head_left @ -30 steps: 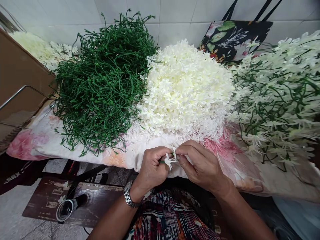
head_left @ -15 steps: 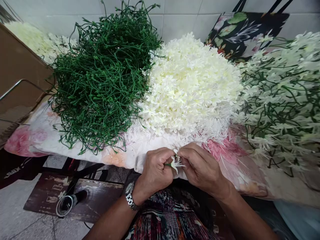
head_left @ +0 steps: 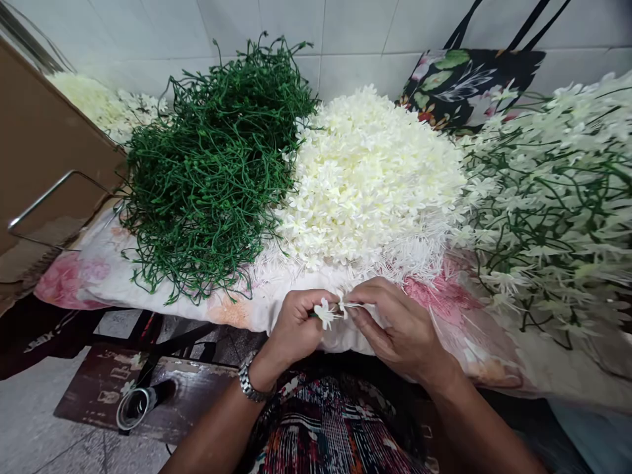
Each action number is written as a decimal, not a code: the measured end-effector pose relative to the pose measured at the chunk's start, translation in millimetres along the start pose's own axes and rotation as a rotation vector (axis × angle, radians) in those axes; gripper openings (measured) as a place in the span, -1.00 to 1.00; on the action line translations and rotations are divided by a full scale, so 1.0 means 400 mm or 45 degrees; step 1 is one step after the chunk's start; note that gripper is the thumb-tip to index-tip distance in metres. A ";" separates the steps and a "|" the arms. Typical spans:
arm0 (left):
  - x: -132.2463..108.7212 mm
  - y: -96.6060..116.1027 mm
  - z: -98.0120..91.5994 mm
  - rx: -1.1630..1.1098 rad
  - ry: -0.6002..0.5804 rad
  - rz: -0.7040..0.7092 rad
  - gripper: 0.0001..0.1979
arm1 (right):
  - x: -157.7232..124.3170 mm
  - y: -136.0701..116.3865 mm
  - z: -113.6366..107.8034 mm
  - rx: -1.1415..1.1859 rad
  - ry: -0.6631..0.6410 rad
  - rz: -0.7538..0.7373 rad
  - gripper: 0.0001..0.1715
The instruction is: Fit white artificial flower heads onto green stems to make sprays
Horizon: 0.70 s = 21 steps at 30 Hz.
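1 white flower (head_left: 324, 315) on a green stem is held in front of the heap of white blossoms (head_left: 370, 178), its stem grasped in the closed grip of the left hand (head_left: 297, 327) (a metal-banded wristwatch (head_left: 253, 378) is worn on that wrist). Beside it, also in front of the heap, a 2nd white blossom (head_left: 344, 305) is pinched at its thin threads by the right hand (head_left: 401, 327); whether the 2 blooms touch cannot be told. Green stems (head_left: 212, 171) are piled left of the heap, and stemmed white flowers (head_left: 557, 217) are massed to its right. All 3 piles are carried by a cloth-covered tabletop (head_left: 237, 313).
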State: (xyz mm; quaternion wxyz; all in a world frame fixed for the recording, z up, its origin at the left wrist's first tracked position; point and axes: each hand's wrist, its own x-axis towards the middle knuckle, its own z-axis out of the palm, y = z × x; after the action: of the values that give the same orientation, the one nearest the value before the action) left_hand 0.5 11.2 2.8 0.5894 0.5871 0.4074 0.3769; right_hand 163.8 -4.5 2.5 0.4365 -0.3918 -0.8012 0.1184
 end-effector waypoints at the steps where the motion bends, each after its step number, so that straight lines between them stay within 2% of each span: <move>1: -0.002 -0.002 -0.004 -0.106 0.008 -0.047 -0.88 | 0.005 -0.004 -0.009 -0.005 0.017 0.012 -0.82; 4: -0.011 -0.008 -0.010 -0.292 0.054 -0.124 -0.83 | 0.017 -0.021 -0.031 -0.001 0.046 0.011 -0.83; 10: -0.029 -0.006 -0.001 -0.292 0.123 -0.145 -0.77 | 0.028 -0.049 -0.025 0.079 -0.048 0.021 -0.84; 16: -0.034 -0.001 -0.003 -0.517 0.066 -0.221 -0.72 | 0.025 -0.054 -0.017 0.172 -0.071 0.040 -0.85; 21: -0.031 0.002 -0.007 -0.506 0.039 -0.220 -0.78 | 0.032 -0.053 -0.014 0.084 -0.098 -0.040 -0.87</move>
State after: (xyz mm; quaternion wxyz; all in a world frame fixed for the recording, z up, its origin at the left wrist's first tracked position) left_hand -6.7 0.7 4.1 0.7174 0.4164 0.3828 0.4067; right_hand 152.9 -10.0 24.9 0.4199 -0.3597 -0.8191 0.1529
